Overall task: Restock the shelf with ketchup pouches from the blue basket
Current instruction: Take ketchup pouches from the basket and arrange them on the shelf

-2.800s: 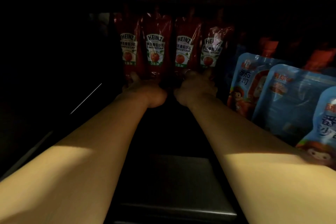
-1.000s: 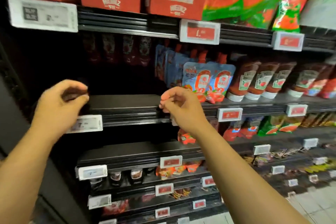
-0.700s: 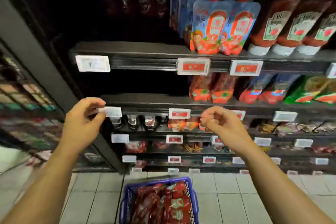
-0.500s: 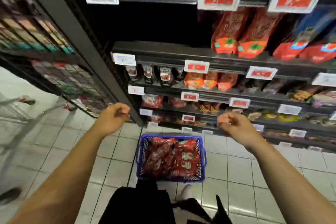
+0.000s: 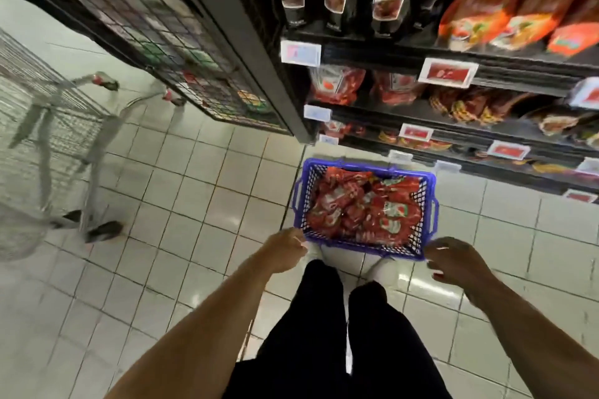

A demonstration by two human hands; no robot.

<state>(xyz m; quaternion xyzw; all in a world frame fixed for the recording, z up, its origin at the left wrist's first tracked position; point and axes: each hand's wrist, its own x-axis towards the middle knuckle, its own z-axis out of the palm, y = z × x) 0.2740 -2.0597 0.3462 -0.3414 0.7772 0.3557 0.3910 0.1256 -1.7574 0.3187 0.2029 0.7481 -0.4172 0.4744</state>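
Pale tiled floor (image 5: pixel 181 191) fills the left and bottom of the frame. Dark shelves (image 5: pixel 453 58) run across the upper right, stocked with red and orange packs and fronted by small price tags (image 5: pixel 448 72). A black wire rack (image 5: pixel 181 52) stands at upper left of them, and a blurred steel cart (image 5: pixel 48 113) sits at the left edge. Black trousers (image 5: pixel 330 334) rise from the bottom centre. A blue basket (image 5: pixel 429 204) rests on the floor right of centre, just below the lowest shelf, and it is heaped with red ketchup pouches (image 5: pixel 363 207).

Both forearms reach up from the bottom corners toward the basket. Left hand (image 5: pixel 285 249) is at the basket's lower left corner, its fingers curled in, holding nothing that shows; whether it touches the rim I cannot tell. Right hand (image 5: pixel 453 261) is just beside the lower right corner, fingers loosely spread and bent, empty, apart from the basket.
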